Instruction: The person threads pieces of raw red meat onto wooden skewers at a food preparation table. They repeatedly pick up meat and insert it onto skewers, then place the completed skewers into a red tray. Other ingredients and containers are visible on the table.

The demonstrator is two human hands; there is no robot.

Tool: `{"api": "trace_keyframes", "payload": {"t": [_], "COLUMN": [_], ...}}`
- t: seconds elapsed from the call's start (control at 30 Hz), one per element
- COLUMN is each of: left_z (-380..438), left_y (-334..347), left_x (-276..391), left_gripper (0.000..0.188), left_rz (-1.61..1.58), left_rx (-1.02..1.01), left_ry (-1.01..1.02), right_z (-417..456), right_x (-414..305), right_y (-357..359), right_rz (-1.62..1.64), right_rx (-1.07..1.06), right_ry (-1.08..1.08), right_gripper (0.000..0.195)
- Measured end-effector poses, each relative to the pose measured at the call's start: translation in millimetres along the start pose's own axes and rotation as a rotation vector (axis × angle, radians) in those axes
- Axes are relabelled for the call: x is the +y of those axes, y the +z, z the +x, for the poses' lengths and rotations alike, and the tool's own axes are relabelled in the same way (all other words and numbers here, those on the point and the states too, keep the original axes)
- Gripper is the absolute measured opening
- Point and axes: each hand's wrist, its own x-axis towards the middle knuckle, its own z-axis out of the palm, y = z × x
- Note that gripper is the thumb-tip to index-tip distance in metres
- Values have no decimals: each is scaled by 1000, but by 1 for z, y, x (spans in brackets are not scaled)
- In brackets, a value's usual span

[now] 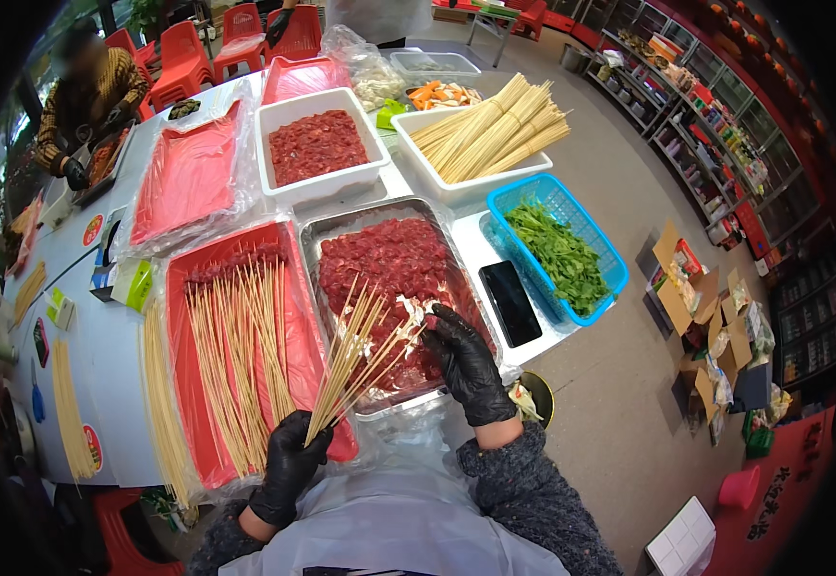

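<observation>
My left hand (292,464), in a black glove, grips the lower ends of a fanned bundle of bamboo skewers (346,360). Their upper ends spread over a stainless-steel tray (493,338) of cut raw red meat (382,259). My gloved right hand (469,371) is over the tray's right side, pinching a small piece of meat (431,322) close to the tip of one skewer. Left of the steel tray lies a red plastic-lined tray (310,345). Rows of skewers (234,360) rest in it with meat threaded at their far ends.
A phone (510,302) and a blue basket (493,198) of chopped greens (558,255) lie right of the steel tray. Behind stand white tubs of meat (317,147) and skewers (490,133). Loose skewers (162,403) line the left. Another person (90,108) sits at the far left.
</observation>
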Motion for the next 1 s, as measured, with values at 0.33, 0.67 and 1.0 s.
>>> {"api": "trace_keyframes", "payload": {"t": [0.33, 0.67, 1.0], "left_z": [0, -1, -4], "left_y": [1, 0, 8], "left_x": [1, 0, 4], "left_gripper": [7, 6, 1], "left_rz": [-21, 92, 25], "left_rx": [30, 8, 36], "left_ry": [-1, 66, 16], "right_z": [0, 2, 0], "right_x": [3, 10, 11], "right_y": [-4, -2, -6], "right_rz": [21, 99, -15], "right_rx": [46, 88, 16], "right_ry": [75, -15, -86], "right_gripper": [21, 17, 19]}}
